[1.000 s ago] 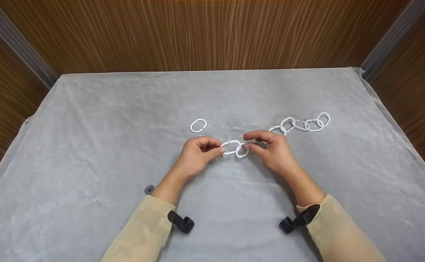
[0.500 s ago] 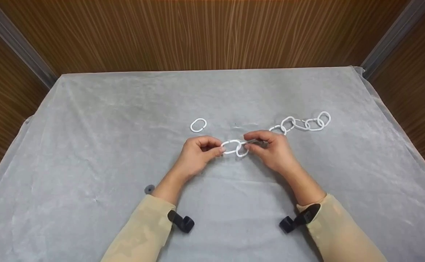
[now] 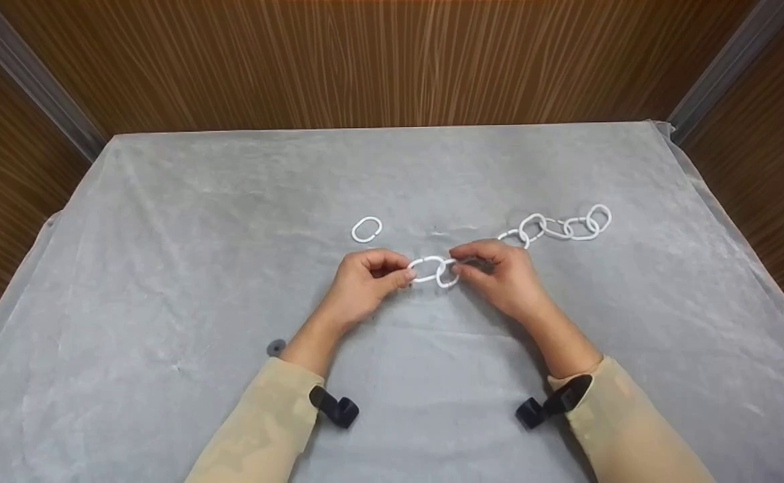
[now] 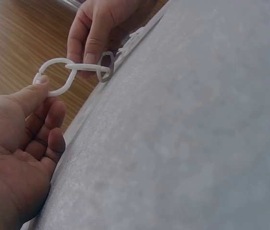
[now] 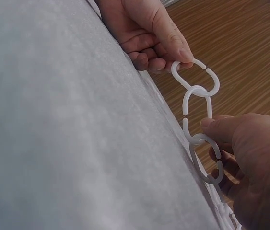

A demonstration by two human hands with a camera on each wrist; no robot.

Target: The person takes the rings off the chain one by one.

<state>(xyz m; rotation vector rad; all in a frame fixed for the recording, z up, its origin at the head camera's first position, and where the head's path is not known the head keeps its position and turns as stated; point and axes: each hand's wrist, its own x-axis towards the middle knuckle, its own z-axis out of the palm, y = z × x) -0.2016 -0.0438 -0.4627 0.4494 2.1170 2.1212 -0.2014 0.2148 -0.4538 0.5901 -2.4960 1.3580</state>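
Between thumb and fingers, my left hand [image 3: 371, 282] pinches the end link [image 3: 425, 269] of a white plastic chain. This oval link has a narrow gap in its side and is threaded through the neighbouring link [image 5: 186, 108]. My right hand [image 3: 509, 278] pinches that second link by its side, thumb against it. A third link [image 5: 206, 163] hangs from it beside the right fingers, also with a gap. Past the right hand, the rest of the chain [image 3: 579, 229] runs to the right over the cloth, partly hidden behind the fingers.
A single loose white link [image 3: 367, 229] lies on the grey cloth [image 3: 197, 282] beyond the left hand. A small dark grey disc [image 3: 275, 347] sits beside the left wrist. Brown wood-grain panels [image 3: 392, 67] stand at the back and both sides.
Both hands keep the same grips on the two links, with hardly any movement. The whole head view shifts very slightly.
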